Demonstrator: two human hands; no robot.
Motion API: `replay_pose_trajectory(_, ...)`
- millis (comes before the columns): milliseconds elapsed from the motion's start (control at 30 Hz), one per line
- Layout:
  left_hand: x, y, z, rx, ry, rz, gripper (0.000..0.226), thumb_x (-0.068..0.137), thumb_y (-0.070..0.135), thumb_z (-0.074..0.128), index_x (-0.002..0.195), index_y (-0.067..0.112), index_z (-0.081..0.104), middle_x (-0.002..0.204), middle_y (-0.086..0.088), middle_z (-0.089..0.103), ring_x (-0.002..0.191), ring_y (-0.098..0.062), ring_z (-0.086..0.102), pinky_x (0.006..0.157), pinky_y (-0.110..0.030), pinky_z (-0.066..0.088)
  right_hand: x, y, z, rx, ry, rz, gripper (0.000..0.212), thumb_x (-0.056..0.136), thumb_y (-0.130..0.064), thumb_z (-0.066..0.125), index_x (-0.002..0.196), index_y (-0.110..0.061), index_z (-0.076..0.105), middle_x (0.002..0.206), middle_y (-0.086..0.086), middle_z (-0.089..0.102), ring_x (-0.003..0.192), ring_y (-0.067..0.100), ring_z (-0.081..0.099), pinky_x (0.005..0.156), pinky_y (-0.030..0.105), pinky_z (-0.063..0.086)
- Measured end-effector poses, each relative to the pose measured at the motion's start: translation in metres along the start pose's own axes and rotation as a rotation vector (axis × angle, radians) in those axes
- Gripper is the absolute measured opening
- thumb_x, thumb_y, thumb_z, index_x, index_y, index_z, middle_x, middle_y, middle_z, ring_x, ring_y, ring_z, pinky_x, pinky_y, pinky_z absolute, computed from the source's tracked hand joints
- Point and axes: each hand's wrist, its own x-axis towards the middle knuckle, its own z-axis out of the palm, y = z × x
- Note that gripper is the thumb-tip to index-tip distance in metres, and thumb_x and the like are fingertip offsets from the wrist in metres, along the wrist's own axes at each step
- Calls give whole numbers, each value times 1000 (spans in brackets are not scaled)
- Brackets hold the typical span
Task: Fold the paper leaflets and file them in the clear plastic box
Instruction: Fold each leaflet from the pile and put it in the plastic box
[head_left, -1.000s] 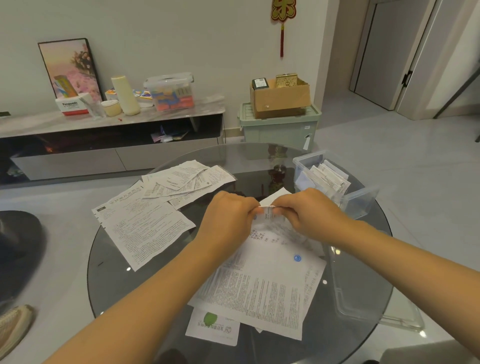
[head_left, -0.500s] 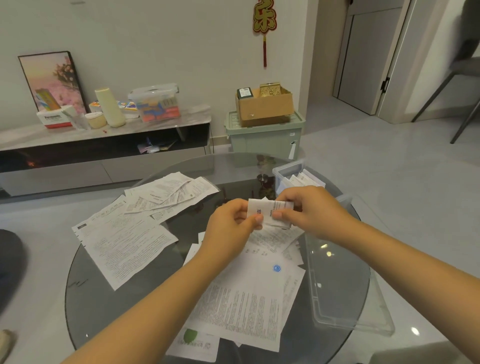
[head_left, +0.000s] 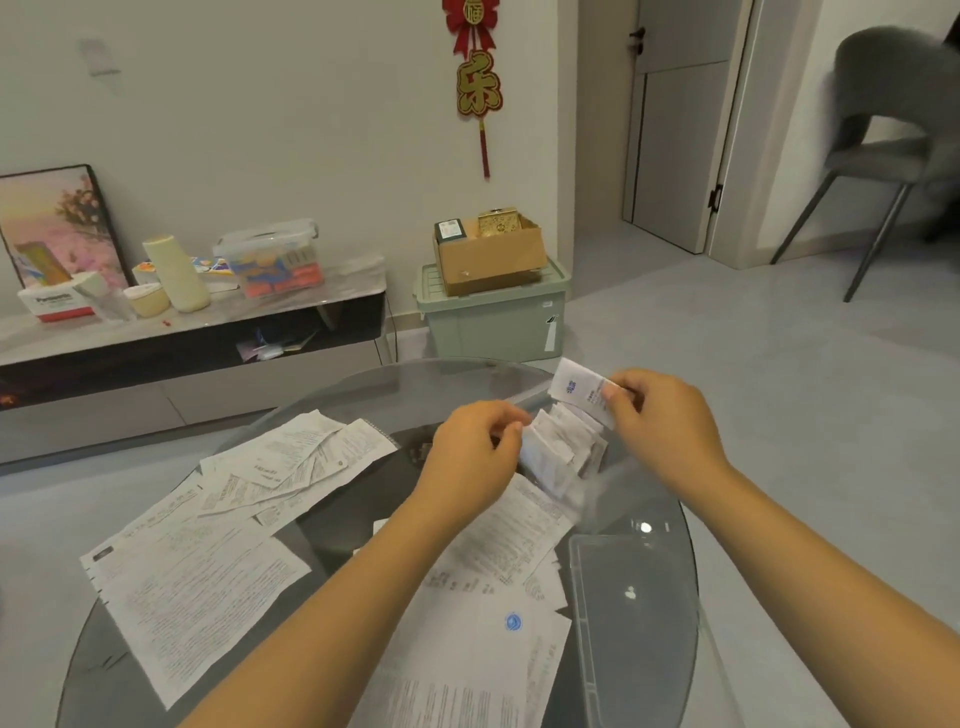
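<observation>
1. Glass is forming the round tabletop (head_left: 363, 395) in the head view, and loose paper leaflets are lying across it.
2. Right hand (head_left: 665, 421) is pinching a folded leaflet (head_left: 576, 387) between thumb and curled fingers, holding it raised just above the far end of the clear plastic box (head_left: 597, 467).
3. Left hand (head_left: 478, 457) is hanging over the near-left side of that box with its fingers curled inward beside the filed papers; whether it is gripping one of them I cannot tell.
4. Folded leaflets (head_left: 556, 452) are standing packed upright inside the box, which is sitting on the table's far right part; motion blur is smearing its walls.
5. Clear lid (head_left: 634, 623) is lying flat on the table, near the right forearm.
6. Unfolded leaflets (head_left: 197, 592) are spreading over the left of the table, with a fanned stack of smaller ones (head_left: 296, 467) beyond them, and a large sheet with a blue round logo (head_left: 467, 649) is lying under the forearms.
7. Beyond the table, a cardboard box (head_left: 488, 254) is resting on a green storage bin (head_left: 493, 317).
</observation>
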Motion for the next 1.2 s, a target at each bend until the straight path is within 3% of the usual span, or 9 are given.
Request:
replay_pose_trajectory(67,14,2,12,147,-79,85,34,96,13,38,113,23,66,107,11,62,109,-8,52,102,-24,27,5,7,2,-91,27,31,23,95,-26,49,96,-18,71,92,4,65,80,23,58,66,33,49)
replay_pose_trajectory(167,34,4,30,266,-206,193,39,94,18,31,120,23,60,126,7,56,123,-10,39,104,-26,11,10,14,2,-131,24,68,24,94,-23,50,95,-12,71,98,10,64,85,28,59,70,40,53)
replay_pose_trajectory(267,48,6,42,368,-293,321,54,85,30,20,123,22,57,129,7,55,119,-8,42,102,-28,11,12,20,2,-128,24,66,22,92,-19,50,91,-8,69,97,11,67,80,30,62,67,42,54)
replay_pose_trajectory(400,61,1,52,458,-347,408,59,84,33,16,128,23,53,135,8,51,121,-9,42,104,-31,16,13,20,3,-146,17,49,20,91,-19,51,99,-11,68,96,9,66,81,27,60,67,37,52)
replay_pose_trajectory(667,65,-6,55,464,-287,490,61,80,43,5,106,18,54,113,5,52,102,-12,41,95,-29,25,17,19,9,-263,-39,29,22,91,-18,48,102,-11,67,96,8,64,81,25,59,61,30,45)
replay_pose_trajectory(767,60,-12,52,460,-269,482,55,81,45,7,95,18,52,100,7,52,95,-11,41,95,-29,25,18,16,11,-282,-40,7,24,92,-16,48,111,-12,61,103,7,63,89,26,60,70,33,48)
replay_pose_trajectory(1033,56,-20,49,456,-262,475,61,84,47,7,102,20,58,103,8,59,100,-9,46,96,-25,22,22,5,23,-348,-111,-45,20,93,-13,47,108,-11,60,103,6,63,90,25,60,71,31,46)
replay_pose_trajectory(1133,57,-21,50,434,-252,463,60,85,46,7,98,19,59,101,7,59,99,-10,46,94,-22,21,24,2,29,-421,-172,-47,17,92,-9,47,96,-10,63,84,5,61,78,25,57,55,24,37)
replay_pose_trajectory(1200,58,-24,50,402,-239,456,59,86,45,10,98,18,61,101,7,60,99,-11,47,95,-24,25,25,-1,31,-469,-248,-16,17,90,-4,46,75,-9,54,63,2,44,63,22,46,44,21,25)
